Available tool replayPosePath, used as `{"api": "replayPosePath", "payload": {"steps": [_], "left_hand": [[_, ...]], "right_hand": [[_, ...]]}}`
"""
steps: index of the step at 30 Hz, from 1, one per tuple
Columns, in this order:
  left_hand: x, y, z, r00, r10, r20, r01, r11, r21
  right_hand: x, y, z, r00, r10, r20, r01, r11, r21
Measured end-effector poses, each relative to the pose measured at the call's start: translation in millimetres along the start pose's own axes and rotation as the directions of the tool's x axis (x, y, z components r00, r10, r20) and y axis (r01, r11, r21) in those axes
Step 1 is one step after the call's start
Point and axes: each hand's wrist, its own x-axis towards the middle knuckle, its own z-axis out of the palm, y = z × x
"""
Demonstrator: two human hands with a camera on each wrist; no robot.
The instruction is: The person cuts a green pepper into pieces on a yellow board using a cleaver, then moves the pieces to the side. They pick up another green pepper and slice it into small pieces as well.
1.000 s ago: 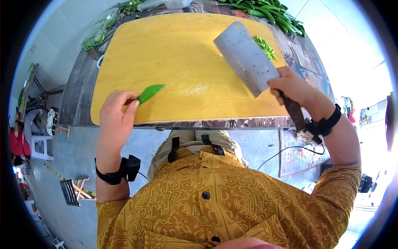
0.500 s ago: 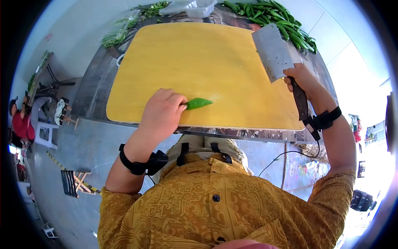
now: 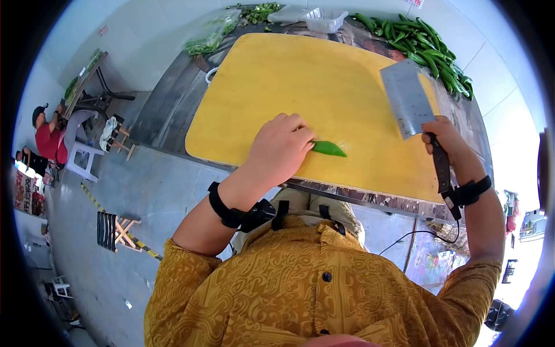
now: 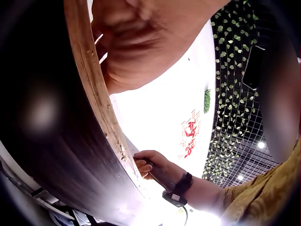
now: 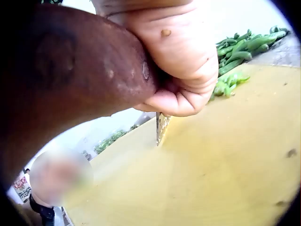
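Note:
On the yellow cutting board (image 3: 272, 75), the left hand (image 3: 281, 146) pinches the near end of a green pepper piece (image 3: 329, 148), whose pointed tip faces right. To the right, the right hand (image 3: 450, 139) grips the dark handle of a cleaver (image 3: 407, 95), its broad blade over the board's right side. In the right wrist view, the right hand (image 5: 176, 61) is wrapped round the handle (image 5: 94, 66), and cut green pieces (image 5: 229, 85) lie on the board behind it. The left wrist view shows the left hand (image 4: 141, 42) at the board's edge, its fingertips hidden.
Whole green peppers (image 3: 425, 46) are heaped at the table's back right. A clear plastic tray (image 3: 325, 20) and bagged greens (image 3: 211, 37) lie along the back. A folding stool (image 3: 118, 231) stands on the floor at left; another person (image 3: 51, 139) sits farther off.
The left hand has carried the pepper piece rightward from the board's left side and lowered it to the surface. The cleaver has moved right across the board. The head view has shifted.

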Motion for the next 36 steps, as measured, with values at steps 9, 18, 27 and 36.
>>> {"api": "replayPosePath", "payload": {"steps": [9,18,27,36], "left_hand": [[-1,-62,-97,0.873,0.098,-0.477,0.104,0.919,0.379],[-15,-13,-99,0.871,0.1,-0.481,-0.004,0.98,0.197],[-24,26,3,0.993,0.111,-0.037,-0.11,0.993,0.028],[-22,23,7,0.993,0.106,0.056,-0.109,0.993,0.039]], "right_hand": [[-25,5,-12,0.985,-0.139,-0.104,0.133,0.989,-0.063],[-42,0,15,0.972,-0.228,-0.054,0.227,0.974,-0.014],[-66,-2,40,0.983,-0.163,0.082,0.171,0.98,-0.099],[-76,1,52,0.96,-0.155,0.235,0.203,0.96,-0.194]]}}
